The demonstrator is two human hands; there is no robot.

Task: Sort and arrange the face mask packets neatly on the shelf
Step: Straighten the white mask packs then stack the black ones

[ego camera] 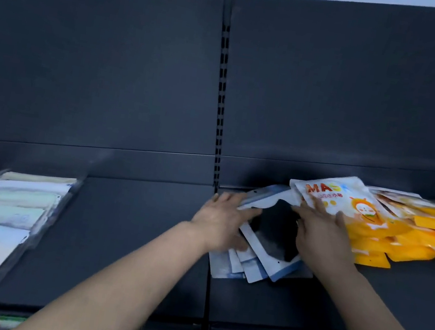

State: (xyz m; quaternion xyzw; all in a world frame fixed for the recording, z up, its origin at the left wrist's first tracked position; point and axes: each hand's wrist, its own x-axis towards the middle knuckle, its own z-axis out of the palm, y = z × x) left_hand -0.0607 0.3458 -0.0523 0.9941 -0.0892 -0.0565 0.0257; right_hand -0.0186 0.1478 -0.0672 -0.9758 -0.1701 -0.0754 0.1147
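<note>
**Hands gathering mask packets on a dark store shelf**

While the dark grey metal shelf (126,236) is lying mostly bare, a person is working a loose fan of white-and-blue face mask packets with dark windows (269,246) near its middle. The left hand (219,219) is cupping the fan's left edge, fingers curled on the top packet; the right hand (321,234) is lying flat and spread, gripping nothing, bridging the fan and the touching heap of glossy orange-and-white "MASK" packets (371,224) to the right. Motion blur is softening the fingertips.

Squaring looks like the step in hand: pressing both palms inward should be aligning the edges, and keeping the orange heap pinned apart should be stopping the two kinds mixing. Slick pouches will probably be sliding, so a light, even squeeze is advisable.

Room is lying open to the left, between the fan and the clear-wrapped pastel packets (6,209) well apart at the far left. A slotted upright (219,114) is dividing the back panel, and the fan's lower corners are sitting nearer the front lip.
</note>
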